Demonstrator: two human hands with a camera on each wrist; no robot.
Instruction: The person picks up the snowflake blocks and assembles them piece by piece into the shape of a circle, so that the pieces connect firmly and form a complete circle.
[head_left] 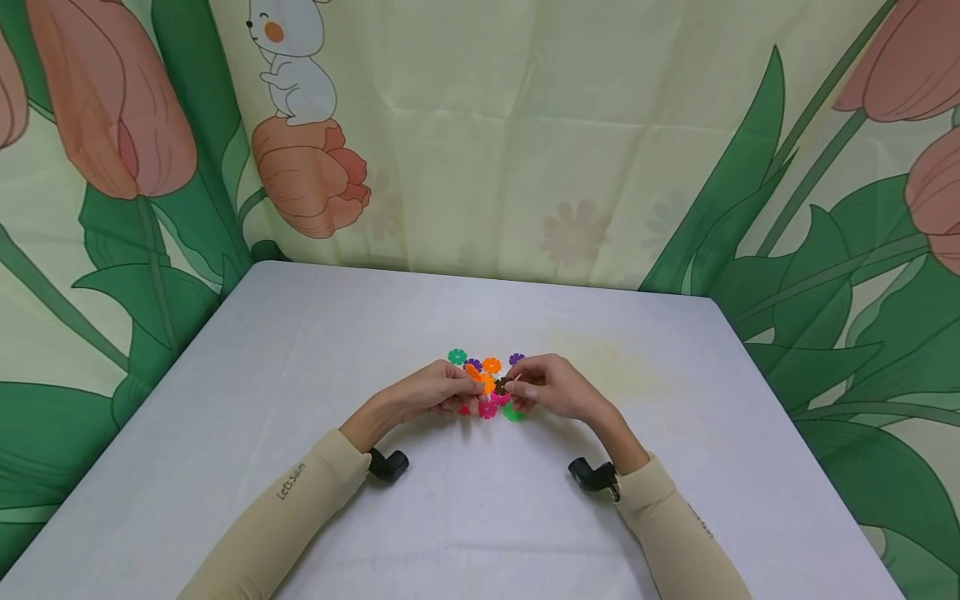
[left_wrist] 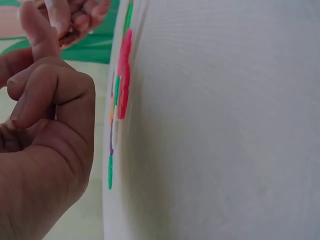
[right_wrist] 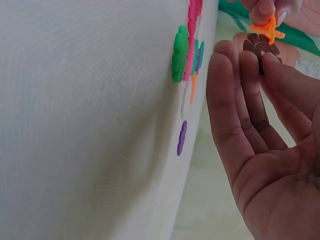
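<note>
My left hand (head_left: 427, 390) pinches orange snowflake discs (head_left: 474, 372) that look slotted crosswise into each other. In the right wrist view, these joined orange discs (right_wrist: 271, 33) stick out below the left fingertips. My right hand (head_left: 558, 387) holds a dark brown snowflake disc (head_left: 502, 386) between thumb and fingers. Seen from the right wrist, the brown disc (right_wrist: 257, 47) is close to the orange pieces; whether they touch, I cannot tell. Both hands are raised slightly over the table. In the left wrist view the left hand (left_wrist: 55, 115) has curled fingers, and its held pieces are hidden.
Loose snowflake discs lie flat under and behind the hands: a teal one (head_left: 457, 357), an orange one (head_left: 491, 365), a purple one (head_left: 517, 359), a pink one (head_left: 487, 410) and a green one (head_left: 513, 413). A white cloth (head_left: 480, 517) covers the table. A printed curtain (head_left: 480, 150) hangs behind.
</note>
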